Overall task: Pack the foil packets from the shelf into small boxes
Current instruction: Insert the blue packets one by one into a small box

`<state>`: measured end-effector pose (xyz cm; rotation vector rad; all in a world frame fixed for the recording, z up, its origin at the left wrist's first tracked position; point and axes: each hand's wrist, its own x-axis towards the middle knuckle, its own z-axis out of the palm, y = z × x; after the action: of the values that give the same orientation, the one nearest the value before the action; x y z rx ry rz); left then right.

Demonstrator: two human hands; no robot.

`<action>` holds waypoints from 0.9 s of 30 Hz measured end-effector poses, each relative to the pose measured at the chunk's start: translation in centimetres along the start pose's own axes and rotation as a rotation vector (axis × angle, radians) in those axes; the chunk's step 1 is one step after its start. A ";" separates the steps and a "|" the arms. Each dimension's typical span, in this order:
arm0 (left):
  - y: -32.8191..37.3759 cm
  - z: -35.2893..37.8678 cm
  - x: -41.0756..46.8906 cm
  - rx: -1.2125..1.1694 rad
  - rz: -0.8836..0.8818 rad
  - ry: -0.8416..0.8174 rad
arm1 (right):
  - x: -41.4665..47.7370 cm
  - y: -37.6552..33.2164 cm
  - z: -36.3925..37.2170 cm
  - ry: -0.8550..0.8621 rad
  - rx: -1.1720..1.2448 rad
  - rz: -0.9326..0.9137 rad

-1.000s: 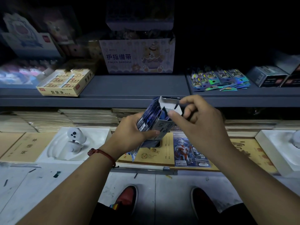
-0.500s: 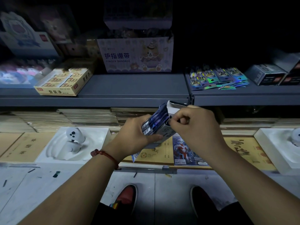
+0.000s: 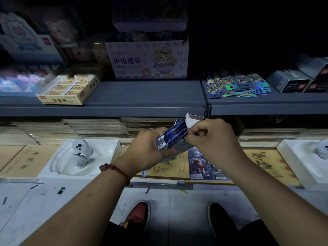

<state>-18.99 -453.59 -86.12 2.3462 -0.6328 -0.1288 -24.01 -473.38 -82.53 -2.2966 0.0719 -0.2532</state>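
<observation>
I hold a small blue-and-white box (image 3: 174, 137) in front of the shelf edge, its white top flap standing open. My left hand (image 3: 149, 150) grips the box from the left side and below. My right hand (image 3: 211, 139) has curled fingers at the box's open end, pinching at its mouth; what lies under the fingers is hidden. A fan of shiny foil packets (image 3: 236, 84) lies on the grey shelf (image 3: 142, 96) at the upper right, apart from both hands.
On the shelf stand a yellow eraser box (image 3: 69, 89), a "finger bandage" carton (image 3: 147, 59) and grey boxes (image 3: 291, 80). Below lie stacked notebooks (image 3: 168, 170), a hero-print card pack (image 3: 202, 166) and white trays with controllers (image 3: 79, 157). My shoes show on the floor.
Both hands with the box have sunk a little below the shelf edge. My right hand's fingers have curled tighter at the box's open end.
</observation>
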 end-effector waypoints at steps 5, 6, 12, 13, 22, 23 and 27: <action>0.6 0.0 -0.2 0.035 0.029 -0.009 | 0.0 0.1 0.1 -0.003 -0.060 0.033; 0.7 0.0 -0.3 0.043 0.033 -0.012 | 0.0 0.0 0.1 -0.010 -0.076 0.040; 0.8 -0.4 -0.3 -0.013 0.028 0.023 | 0.1 0.1 -0.1 0.035 -0.116 0.047; 0.8 -0.5 -0.3 -0.017 0.027 0.026 | 0.2 0.2 -0.1 0.040 -0.107 0.050; 0.6 -0.6 -0.5 -0.086 0.034 0.028 | 0.1 0.3 0.1 0.041 -0.050 0.008; 0.6 -0.6 -0.4 -0.105 0.025 0.036 | 0.2 0.3 0.1 0.060 -0.039 -0.002; 0.7 -0.7 -0.3 -0.202 -0.032 0.042 | 0.4 0.0 0.1 0.165 0.073 -0.054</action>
<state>-19.40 -453.50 -85.16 2.1589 -0.5360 -0.1499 -23.61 -473.40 -82.53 -2.2038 0.0838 -0.4656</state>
